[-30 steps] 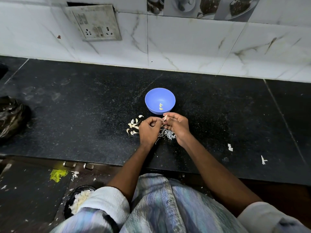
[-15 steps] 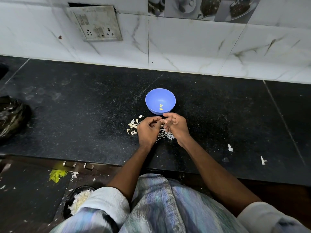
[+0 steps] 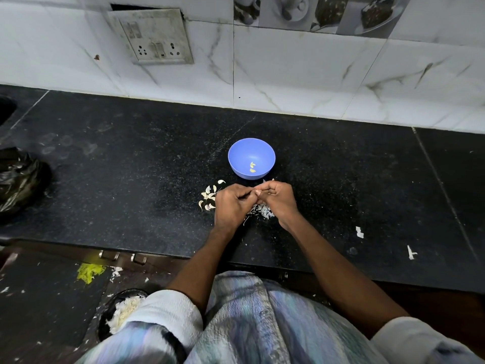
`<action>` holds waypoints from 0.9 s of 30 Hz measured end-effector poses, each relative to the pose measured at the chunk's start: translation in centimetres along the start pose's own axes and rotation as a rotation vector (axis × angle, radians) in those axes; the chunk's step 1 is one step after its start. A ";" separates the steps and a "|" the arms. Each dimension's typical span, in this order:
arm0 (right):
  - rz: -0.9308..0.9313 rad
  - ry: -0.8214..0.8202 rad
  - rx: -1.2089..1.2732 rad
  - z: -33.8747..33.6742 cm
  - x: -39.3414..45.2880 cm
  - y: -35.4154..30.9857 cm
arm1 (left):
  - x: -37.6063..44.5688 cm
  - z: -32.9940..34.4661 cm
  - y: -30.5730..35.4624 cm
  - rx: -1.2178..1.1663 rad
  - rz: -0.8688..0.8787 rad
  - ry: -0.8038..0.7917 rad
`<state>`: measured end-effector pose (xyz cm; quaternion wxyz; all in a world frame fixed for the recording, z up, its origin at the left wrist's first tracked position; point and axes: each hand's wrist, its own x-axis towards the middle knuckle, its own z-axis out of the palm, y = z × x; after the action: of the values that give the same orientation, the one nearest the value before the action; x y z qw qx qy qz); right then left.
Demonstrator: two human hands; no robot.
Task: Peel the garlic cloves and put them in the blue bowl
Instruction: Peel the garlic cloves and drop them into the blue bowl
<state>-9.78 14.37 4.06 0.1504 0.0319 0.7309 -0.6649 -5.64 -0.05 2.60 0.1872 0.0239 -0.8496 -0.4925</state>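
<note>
peels (image 3: 262, 212) under hands, black bag (image 3: 19, 179) far left

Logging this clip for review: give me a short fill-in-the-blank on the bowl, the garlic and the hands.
1. The bowl on the counter is ____ in colour.
2. The number of peeled cloves in the bowl is ____.
3. The unpeeled cloves lie beside the ____ hand.
4. Both hands, left and right, meet just in front of the ____.

Missing words: blue; two; left; bowl
</note>
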 end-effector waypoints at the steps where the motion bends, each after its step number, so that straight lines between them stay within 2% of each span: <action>1: 0.002 -0.001 0.004 0.0 0.0 0.0 | 0.0 0.0 0.1 -0.008 -0.003 0.010; 13: 0.086 0.055 0.168 -0.1 0.0 -0.1 | 0.2 0.6 0.2 -0.111 -0.075 0.055; 19: 0.038 0.052 0.101 -0.2 0.2 -0.4 | 0.3 0.9 0.0 -0.138 -0.105 0.067; 23: 0.020 0.022 0.054 -0.3 0.0 -0.5 | 0.3 0.5 0.0 -0.117 -0.055 0.077; 27: 0.124 0.003 0.077 -0.3 0.1 -0.6 | 0.1 0.3 0.6 -0.080 -0.015 0.086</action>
<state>-10.05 14.61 4.67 0.1889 0.0842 0.7016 -0.6819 -5.74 0.49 3.01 0.2204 0.0439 -0.8203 -0.5258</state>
